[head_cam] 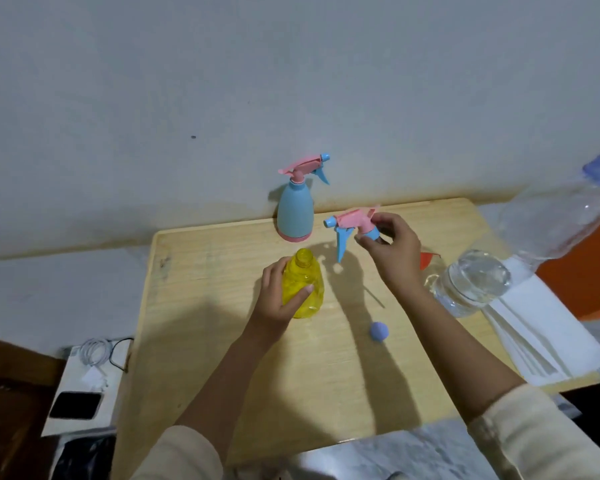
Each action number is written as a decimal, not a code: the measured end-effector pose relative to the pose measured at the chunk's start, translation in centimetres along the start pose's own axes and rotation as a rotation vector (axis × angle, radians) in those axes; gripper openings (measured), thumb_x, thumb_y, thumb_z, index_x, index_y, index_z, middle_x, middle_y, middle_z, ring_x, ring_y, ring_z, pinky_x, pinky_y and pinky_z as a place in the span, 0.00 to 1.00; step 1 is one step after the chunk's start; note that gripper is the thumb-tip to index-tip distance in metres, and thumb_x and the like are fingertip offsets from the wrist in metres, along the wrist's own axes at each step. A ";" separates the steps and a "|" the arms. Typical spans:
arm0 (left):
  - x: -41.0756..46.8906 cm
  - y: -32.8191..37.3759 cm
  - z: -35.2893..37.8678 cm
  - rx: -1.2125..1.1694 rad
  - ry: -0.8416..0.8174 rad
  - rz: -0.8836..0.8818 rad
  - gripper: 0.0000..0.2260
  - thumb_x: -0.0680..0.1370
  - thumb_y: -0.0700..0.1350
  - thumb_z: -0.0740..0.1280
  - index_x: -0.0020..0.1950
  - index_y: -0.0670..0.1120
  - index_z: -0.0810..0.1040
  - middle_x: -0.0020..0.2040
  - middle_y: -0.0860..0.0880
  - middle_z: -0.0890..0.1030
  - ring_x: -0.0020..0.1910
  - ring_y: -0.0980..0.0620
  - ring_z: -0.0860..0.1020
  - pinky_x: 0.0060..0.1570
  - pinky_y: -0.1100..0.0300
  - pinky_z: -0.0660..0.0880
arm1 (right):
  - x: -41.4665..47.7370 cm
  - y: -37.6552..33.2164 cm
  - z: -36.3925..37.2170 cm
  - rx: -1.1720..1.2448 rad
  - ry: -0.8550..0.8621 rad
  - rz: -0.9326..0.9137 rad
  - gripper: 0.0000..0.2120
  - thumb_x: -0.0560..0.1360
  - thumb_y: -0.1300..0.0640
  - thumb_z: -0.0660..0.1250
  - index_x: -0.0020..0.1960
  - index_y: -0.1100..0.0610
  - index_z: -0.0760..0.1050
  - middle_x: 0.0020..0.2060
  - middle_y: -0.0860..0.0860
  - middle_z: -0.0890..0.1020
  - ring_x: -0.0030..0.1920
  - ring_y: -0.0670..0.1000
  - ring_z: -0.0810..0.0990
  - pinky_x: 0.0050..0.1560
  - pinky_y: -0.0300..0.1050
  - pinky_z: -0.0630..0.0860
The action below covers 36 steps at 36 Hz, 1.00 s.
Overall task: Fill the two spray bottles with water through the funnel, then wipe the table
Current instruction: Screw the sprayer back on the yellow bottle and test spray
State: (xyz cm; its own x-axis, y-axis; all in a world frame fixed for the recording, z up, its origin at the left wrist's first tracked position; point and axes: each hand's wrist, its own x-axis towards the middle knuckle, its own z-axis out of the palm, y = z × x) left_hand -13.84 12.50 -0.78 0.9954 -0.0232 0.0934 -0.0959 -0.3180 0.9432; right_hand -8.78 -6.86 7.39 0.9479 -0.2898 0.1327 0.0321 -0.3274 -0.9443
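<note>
A yellow spray bottle stands upright on the wooden table with its neck uncovered; my left hand is wrapped around its body. My right hand holds the pink and blue spray head in the air, up and to the right of the yellow bottle. A blue spray bottle with its pink head on stands at the table's back edge by the wall. Part of an orange funnel shows behind my right hand.
A large clear water bottle stands at the right, with a second clear bottle lying behind it. A small blue cap lies on the table. White cloth covers the right edge. A phone and cables sit left of the table.
</note>
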 end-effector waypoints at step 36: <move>-1.0 -0.6 1.4 -0.039 0.107 0.045 0.22 0.74 0.52 0.68 0.68 0.55 0.69 0.60 0.61 0.71 0.64 0.62 0.70 0.66 0.58 0.68 | -5.2 -1.8 4.9 0.406 -0.255 -0.027 0.15 0.67 0.71 0.72 0.47 0.56 0.76 0.44 0.50 0.81 0.47 0.43 0.81 0.51 0.37 0.75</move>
State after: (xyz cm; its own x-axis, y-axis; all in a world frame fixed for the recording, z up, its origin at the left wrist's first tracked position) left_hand -14.74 11.44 -1.89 0.9837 0.0656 0.1674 -0.1426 -0.2821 0.9487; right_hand -12.23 -0.38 6.92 0.9909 -0.0398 0.1286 0.1309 0.0605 -0.9896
